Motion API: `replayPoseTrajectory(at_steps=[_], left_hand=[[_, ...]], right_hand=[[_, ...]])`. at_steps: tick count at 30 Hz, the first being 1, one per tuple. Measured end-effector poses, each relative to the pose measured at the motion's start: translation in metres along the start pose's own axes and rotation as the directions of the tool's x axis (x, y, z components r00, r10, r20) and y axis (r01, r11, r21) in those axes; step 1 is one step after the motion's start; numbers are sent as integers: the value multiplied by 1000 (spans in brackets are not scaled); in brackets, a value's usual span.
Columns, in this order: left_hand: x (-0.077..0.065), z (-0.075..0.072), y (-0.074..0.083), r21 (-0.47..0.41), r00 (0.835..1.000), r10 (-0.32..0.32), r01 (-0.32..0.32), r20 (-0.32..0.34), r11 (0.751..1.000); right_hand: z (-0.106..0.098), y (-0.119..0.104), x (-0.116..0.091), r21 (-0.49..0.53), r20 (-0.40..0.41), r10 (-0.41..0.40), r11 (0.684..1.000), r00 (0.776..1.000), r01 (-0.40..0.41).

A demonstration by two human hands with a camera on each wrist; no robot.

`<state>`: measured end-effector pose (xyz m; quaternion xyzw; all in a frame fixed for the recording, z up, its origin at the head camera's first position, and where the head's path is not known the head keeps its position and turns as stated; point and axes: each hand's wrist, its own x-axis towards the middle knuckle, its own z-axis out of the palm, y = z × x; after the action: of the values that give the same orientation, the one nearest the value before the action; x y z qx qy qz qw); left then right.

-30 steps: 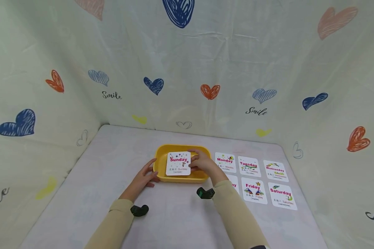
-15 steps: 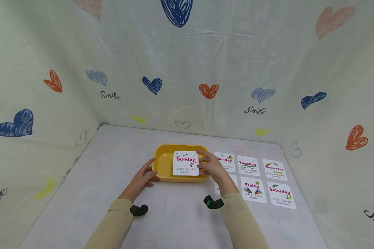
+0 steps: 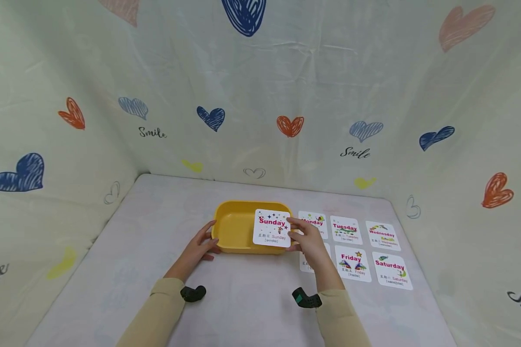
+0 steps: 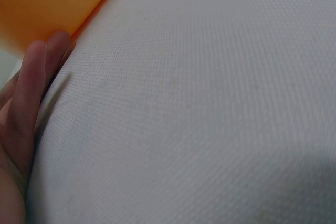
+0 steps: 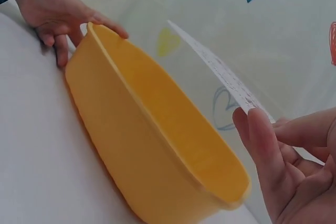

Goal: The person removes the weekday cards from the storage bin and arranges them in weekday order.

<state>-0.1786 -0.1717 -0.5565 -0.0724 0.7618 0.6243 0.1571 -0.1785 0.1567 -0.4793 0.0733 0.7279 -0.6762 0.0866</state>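
In the head view, my right hand (image 3: 309, 241) pinches a white square card (image 3: 271, 228) by its right edge, thumb on the near side and fingers along the edge. Red letters on it read "Sunday". The card is raised over the right end of a yellow tray (image 3: 232, 203); the right wrist view shows the card (image 5: 212, 66) tilted and above the rim. My left hand (image 3: 195, 250) touches the tray's left end with fairly straight fingers. In the left wrist view, its fingertips meet the yellow wall (image 4: 58, 3).
Right of the tray, day cards lie in two rows: Monday (image 3: 314, 218), Tuesday (image 3: 346, 229), Wednesday (image 3: 383, 236), Friday (image 3: 353, 263) and Saturday (image 3: 392, 270). My right hand partly covers another card (image 3: 306, 262) at lower left. A heart-printed curtain (image 3: 252, 86) surrounds the white table (image 3: 243, 299).
My right hand has moved right with the Sunday card, from the tray's middle to over its right end. My left hand has stayed at the tray's left end.
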Motion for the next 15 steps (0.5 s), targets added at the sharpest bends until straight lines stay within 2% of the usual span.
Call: replayPoseTrajectory(at_steps=[7,15], left_hand=[[1,0,-1,4,1000,8,-8,-4,1000],[1,0,1,0,1000,2,-2,-9,1000]], right_hand=[[-11,7,-11,27,-23,-3,1000,1000,4],[-31,23,-22,10,-85,50,999,995,-49]])
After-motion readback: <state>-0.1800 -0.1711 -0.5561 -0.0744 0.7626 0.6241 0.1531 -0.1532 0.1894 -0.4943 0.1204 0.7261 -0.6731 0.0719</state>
